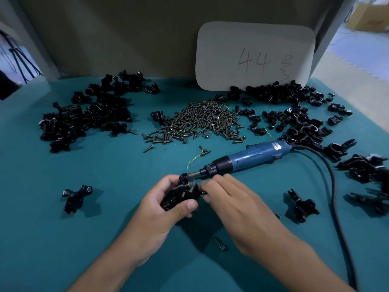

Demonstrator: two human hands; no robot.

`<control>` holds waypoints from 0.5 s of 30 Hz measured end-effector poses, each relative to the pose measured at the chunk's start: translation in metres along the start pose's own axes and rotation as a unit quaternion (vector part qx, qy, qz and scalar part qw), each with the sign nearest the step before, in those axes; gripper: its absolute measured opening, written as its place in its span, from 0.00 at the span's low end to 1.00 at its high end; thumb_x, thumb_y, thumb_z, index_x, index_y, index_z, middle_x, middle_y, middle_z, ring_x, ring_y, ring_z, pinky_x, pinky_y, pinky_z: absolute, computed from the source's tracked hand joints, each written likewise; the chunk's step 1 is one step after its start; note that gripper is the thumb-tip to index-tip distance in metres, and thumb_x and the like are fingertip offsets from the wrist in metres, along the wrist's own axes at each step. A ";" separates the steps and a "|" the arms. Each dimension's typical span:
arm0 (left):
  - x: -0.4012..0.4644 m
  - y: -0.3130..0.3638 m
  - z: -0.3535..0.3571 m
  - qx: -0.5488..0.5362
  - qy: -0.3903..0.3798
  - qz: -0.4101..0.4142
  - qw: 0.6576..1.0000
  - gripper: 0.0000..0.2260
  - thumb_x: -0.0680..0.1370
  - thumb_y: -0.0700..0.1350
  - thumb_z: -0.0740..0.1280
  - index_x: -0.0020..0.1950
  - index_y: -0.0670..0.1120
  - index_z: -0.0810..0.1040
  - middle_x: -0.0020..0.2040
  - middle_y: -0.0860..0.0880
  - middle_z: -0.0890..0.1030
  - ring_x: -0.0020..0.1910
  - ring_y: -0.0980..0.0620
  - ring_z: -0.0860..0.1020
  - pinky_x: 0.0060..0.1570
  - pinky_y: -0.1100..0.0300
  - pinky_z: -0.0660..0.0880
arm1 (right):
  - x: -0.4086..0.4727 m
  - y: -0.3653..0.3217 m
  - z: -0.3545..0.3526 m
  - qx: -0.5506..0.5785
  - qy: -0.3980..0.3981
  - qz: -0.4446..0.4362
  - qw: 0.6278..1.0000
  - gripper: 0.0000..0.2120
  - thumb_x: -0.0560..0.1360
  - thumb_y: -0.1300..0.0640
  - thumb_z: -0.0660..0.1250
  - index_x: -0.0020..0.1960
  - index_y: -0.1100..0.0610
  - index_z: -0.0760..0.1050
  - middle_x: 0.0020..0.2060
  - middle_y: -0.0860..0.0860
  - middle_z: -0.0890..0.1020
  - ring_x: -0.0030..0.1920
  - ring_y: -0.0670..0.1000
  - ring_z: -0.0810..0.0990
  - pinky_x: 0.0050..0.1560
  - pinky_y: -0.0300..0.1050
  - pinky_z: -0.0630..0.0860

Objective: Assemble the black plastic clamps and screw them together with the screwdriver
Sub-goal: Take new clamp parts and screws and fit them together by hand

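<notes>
My left hand (160,205) grips a black plastic clamp (182,193) just above the teal table, thumb across its front. My right hand (229,199) pinches a small screw (203,193) at the clamp's right side. The blue electric screwdriver (250,158) lies on the table right behind both hands, its bit pointing left towards the clamp; neither hand holds it. A heap of screws (200,123) sits at the table's middle back.
Piles of black clamp parts lie at the back left (84,116) and back right (294,114). Single assembled clamps rest at left (75,198) and right (303,205). A loose screw (219,243) lies under my right wrist. The screwdriver's black cable (334,199) runs down the right side. A white card (254,55) leans on the back wall.
</notes>
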State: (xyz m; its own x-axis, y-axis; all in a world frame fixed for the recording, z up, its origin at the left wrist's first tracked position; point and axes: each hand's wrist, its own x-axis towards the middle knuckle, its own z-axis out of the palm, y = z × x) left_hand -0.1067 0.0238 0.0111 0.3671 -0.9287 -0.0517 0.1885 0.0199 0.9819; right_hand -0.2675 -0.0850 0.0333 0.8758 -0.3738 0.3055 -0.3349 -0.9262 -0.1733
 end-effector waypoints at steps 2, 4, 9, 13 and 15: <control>0.000 0.000 0.001 0.013 0.001 0.008 1.000 0.16 0.70 0.44 0.75 0.55 0.43 0.78 0.42 0.48 0.82 0.38 0.53 0.79 0.42 0.64 0.77 | -0.004 0.003 0.004 0.073 -0.013 0.026 0.997 0.06 0.86 0.51 0.53 0.53 0.48 0.67 0.45 0.41 0.66 0.43 0.45 0.67 0.43 0.41 0.66; 0.001 0.000 0.001 0.030 0.001 0.015 0.999 0.18 0.69 0.47 0.76 0.55 0.44 0.78 0.41 0.49 0.82 0.39 0.53 0.80 0.42 0.64 0.78 | -0.006 0.005 0.010 0.141 -0.012 0.066 0.988 0.10 0.86 0.40 0.49 0.55 0.43 0.65 0.47 0.39 0.68 0.46 0.41 0.70 0.45 0.37 0.69; 0.002 -0.002 0.001 0.034 -0.003 0.013 0.999 0.17 0.69 0.45 0.75 0.55 0.44 0.78 0.41 0.46 0.83 0.38 0.52 0.81 0.40 0.63 0.78 | -0.004 0.008 0.015 0.195 0.052 0.074 0.977 0.05 0.83 0.43 0.57 0.53 0.43 0.70 0.48 0.38 0.74 0.49 0.43 0.75 0.45 0.40 0.72; 0.003 -0.003 -0.001 -0.006 -0.020 0.011 1.000 0.16 0.72 0.43 0.74 0.57 0.38 0.76 0.41 0.46 0.82 0.40 0.50 0.81 0.44 0.63 0.78 | -0.003 0.013 0.010 0.163 0.108 -0.009 0.981 0.08 0.83 0.54 0.62 0.54 0.55 0.78 0.47 0.45 0.78 0.46 0.49 0.77 0.48 0.42 0.74; 0.003 -0.002 -0.001 -0.020 -0.035 0.009 0.999 0.18 0.73 0.45 0.74 0.57 0.36 0.76 0.41 0.46 0.82 0.41 0.49 0.81 0.46 0.61 0.77 | -0.003 0.014 0.008 0.157 0.112 -0.022 0.981 0.09 0.83 0.55 0.63 0.53 0.58 0.80 0.46 0.47 0.79 0.45 0.52 0.78 0.46 0.46 0.76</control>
State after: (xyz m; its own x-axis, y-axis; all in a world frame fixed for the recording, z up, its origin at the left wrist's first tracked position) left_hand -0.1049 0.0211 0.0084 0.3062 -0.9517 -0.0206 0.2191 0.0494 0.9745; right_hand -0.2720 -0.0966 0.0229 0.7768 -0.3682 0.5109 -0.1442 -0.8937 -0.4249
